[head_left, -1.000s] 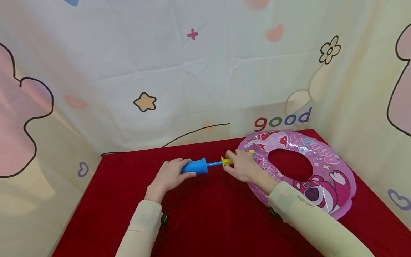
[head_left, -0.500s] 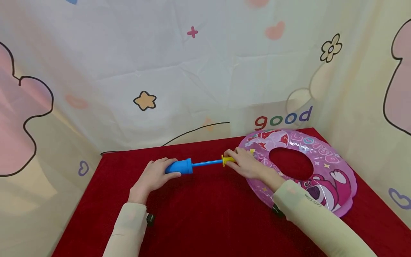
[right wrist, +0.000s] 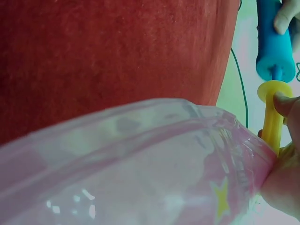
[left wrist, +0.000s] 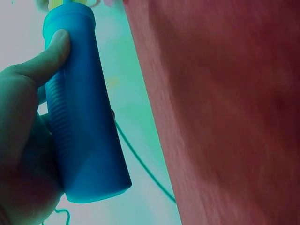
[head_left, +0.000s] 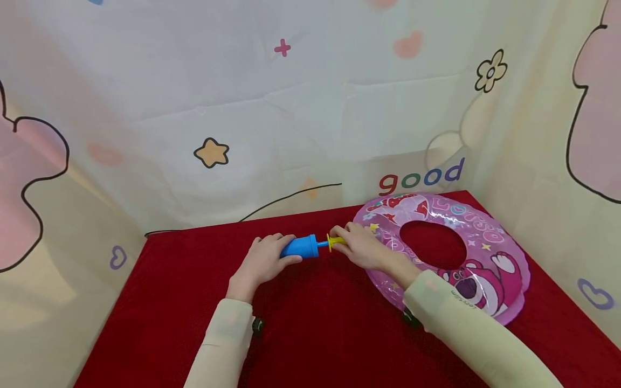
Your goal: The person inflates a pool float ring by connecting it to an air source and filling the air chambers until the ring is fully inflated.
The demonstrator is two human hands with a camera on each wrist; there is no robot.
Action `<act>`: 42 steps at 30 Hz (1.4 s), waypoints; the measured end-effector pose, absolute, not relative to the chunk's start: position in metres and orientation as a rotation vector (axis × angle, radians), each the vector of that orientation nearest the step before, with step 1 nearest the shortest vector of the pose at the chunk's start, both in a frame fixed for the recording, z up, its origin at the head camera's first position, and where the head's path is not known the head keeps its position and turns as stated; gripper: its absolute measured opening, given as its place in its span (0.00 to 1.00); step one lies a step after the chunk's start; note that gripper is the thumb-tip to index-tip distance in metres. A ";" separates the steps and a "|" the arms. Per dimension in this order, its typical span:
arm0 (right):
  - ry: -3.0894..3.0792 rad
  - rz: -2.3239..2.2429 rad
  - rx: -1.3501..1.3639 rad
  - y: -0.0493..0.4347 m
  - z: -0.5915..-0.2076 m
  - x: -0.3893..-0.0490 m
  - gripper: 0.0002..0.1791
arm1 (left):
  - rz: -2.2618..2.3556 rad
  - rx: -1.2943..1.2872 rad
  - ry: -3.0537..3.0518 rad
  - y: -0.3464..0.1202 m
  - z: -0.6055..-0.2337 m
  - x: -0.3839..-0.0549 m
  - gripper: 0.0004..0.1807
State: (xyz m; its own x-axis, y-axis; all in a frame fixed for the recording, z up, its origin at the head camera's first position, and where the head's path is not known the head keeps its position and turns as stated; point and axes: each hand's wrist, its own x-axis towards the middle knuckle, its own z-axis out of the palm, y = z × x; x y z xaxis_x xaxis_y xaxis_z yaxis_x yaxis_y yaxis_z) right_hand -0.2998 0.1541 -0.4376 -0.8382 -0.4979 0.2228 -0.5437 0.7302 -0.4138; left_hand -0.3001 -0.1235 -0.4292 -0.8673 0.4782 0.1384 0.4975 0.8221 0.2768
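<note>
Closest in, two pale sleeves reach over the red table. Beyond them, the left hand grasps the blue barrel of a pump, its thumb laid along the side. The right hand grips the yellow handle, and a short stretch of blue rod shows between the two. Off to the right lies the pink ring, rounded out with air, its left edge at the right hand; the right wrist view shows the handle's end meeting creased film there, though fingers hide the join itself.

The step in hand looks like pumping. To do it well, anchor the right hand so the join isn't tugged, and slide the barrel straight along the rod, in full, even strokes; a skewed push could bend the rod. Farthest back hangs the printed cloth.
</note>
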 end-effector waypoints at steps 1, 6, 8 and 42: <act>-2.833 0.727 0.857 0.153 -0.437 -0.300 0.16 | -0.470 -0.793 -2.932 -0.120 -0.428 -0.300 0.33; -2.828 0.708 0.870 0.153 -0.435 -0.300 0.17 | -0.464 -0.819 -2.914 -0.106 -0.428 -0.302 0.33; -2.821 0.686 0.877 0.155 -0.436 -0.300 0.16 | -0.468 -0.809 -2.926 -0.106 -0.431 -0.302 0.34; -2.779 1.045 0.706 0.148 -0.434 -0.301 0.10 | -0.501 -0.770 -2.947 -0.138 -0.427 -0.299 0.34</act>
State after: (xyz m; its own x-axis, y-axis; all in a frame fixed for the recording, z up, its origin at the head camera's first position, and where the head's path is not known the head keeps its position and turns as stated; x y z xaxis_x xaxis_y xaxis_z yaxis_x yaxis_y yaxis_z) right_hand -0.3007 0.1478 -0.4337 -0.8891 -0.3900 0.2396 -0.4513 0.6593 -0.6014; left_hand -0.2992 -0.1381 -0.4271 -0.8742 0.4668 0.1335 0.4847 0.8232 0.2957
